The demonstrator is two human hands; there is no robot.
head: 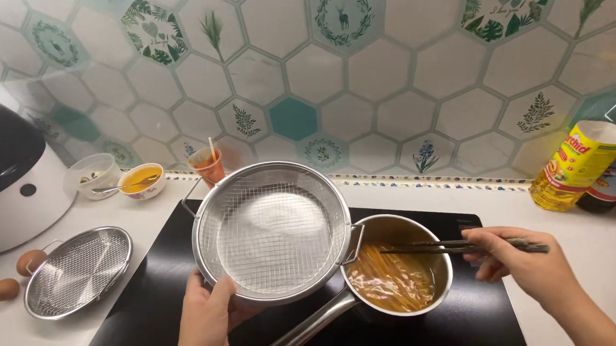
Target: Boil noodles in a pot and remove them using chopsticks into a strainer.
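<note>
Head view: left hand [207, 319] grasps mesh strainer [272, 231]; right hand [520, 260] pinches chopsticks [466, 245] over noodles [391, 281], still unstrained in saucepan [434, 240].

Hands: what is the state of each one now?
Left hand: closed on the mesh strainer.
Right hand: closed on chopsticks over the saucepan.

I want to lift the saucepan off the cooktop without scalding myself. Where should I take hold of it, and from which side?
Take the saucepan by its long steel handle, coming from the near left. The handle slants away from the bowl toward the front edge of the cooktop, well clear of the liquid and noodles. The left hand, now holding the mesh strainer, is nearest; the right hand holds chopsticks.
</note>
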